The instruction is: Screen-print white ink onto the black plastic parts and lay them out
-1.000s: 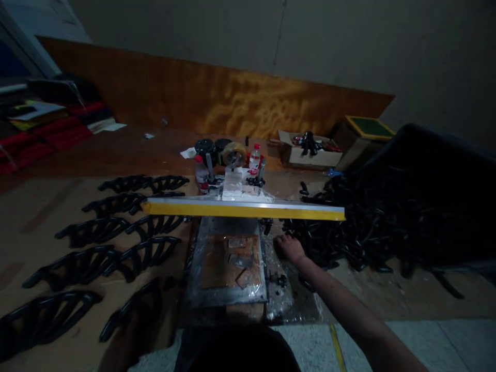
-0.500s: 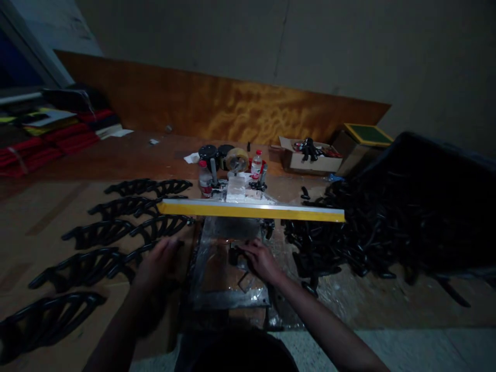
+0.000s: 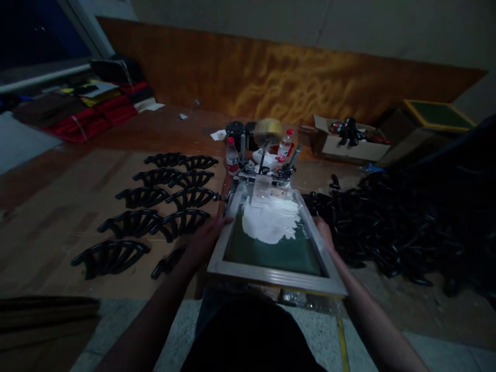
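The metal frame (image 3: pixel 277 278) sits mid-way along the front edge of the tabletop (image 3: pixel 166 124), white paint (image 3: pixel 267 222) covering the far part of its green mesh (image 3: pixel 271 256). The left hand (image 3: pixel 205 240) touches its left side, the right hand (image 3: pixel 324 232) its right; how tightly either closes, I cannot tell. Black curved pieces (image 3: pixel 134 222) lie in rows toward the tabletop's left edge.

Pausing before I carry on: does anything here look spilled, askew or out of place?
One small black piece lies alone, just off the far-left edge of the heap of black pieces. The white patch on the green screen has a ragged edge but appears inside the frame; nothing looks clearly damaged.
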`<state>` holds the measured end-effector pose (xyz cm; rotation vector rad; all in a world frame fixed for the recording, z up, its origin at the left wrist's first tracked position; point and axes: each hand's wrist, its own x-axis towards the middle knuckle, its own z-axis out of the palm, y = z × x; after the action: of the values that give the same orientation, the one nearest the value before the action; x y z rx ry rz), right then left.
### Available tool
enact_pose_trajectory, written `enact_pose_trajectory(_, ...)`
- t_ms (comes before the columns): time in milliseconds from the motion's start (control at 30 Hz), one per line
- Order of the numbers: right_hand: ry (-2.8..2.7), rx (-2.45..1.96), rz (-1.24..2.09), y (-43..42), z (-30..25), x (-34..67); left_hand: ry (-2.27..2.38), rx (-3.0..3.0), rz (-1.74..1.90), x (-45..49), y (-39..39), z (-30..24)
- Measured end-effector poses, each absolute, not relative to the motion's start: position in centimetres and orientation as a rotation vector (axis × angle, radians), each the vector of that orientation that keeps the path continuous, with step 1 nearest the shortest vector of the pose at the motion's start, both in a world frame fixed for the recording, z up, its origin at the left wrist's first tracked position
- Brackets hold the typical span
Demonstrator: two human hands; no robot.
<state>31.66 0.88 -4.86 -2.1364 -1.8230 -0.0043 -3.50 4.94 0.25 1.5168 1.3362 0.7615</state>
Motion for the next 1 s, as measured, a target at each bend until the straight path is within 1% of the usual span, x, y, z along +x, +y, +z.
enact_pose_trajectory(100, -1.754, -2.066, -0.095, 4.0, -3.1, 31.5, 1.347, 1.474, 0.64, -3.9, 3.4, -4.4)
enact_pose_trajectory(200, -1.949, -1.865, -0.16, 7.5, -1.4, 27.0, 1.416, 1.472, 0.542, -3.5, 3.0, -8.1)
enact_pose_trajectory(300, -2.241, -1.877, -0.03, 9.1, -0.9, 22.4, 1.454, 1.519, 0.509, -3.3, 3.2, -10.0)
enact_pose_trajectory(367, -2.387, -1.919, 0.143, 8.5, -1.5, 21.0, 1.446, 1.529, 0.512, -3.2, 3.3, -10.4)
enact_pose_trajectory(433, -2.521, -1.844, 0.27, 6.8, -2.4, 20.9, 1.424, 1.523, 0.51, -3.3, 3.3, -10.3)
enact_pose_trajectory(567, -2.817, -1.325, 0.413, 3.8, -2.5, 22.5, 1.413, 1.499, 0.518, -3.2, 3.2, -10.0)
enact_pose_trajectory(633, -2.854, -1.22, 0.485, 3.5, -2.1, 22.9, 1.431, 1.478, 0.53, -3.1, 3.2, -10.1)
enact_pose_trajectory(700, -2.795, -1.299, 0.456, 3.6, -2.0, 22.8, 1.437, 1.455, 0.534, -3.1, 3.2, -10.1)
enact_pose_trajectory(767, -2.713, -1.388, 0.338, 3.4, -2.6, 22.4, 1.438, 1.447, 0.54, -3.1, 3.1, -10.2)
enact_pose_trajectory(833, -2.685, -1.372, 0.254, 2.6, -3.6, 22.2, 1.437, 1.45, 0.56, -3.1, 3.0, -10.1)
enact_pose_trajectory(933, -2.708, -1.303, 0.326, 1.7, -4.3, 22.3, 1.436, 1.446, 0.584, -3.0, 2.9, -9.8)
enact_pose_trajectory(1000, -2.649, -1.352, 0.377, 2.6, -3.7, 22.3, 1.434, 1.424, 0.586, -3.1, 2.9, -9.4)
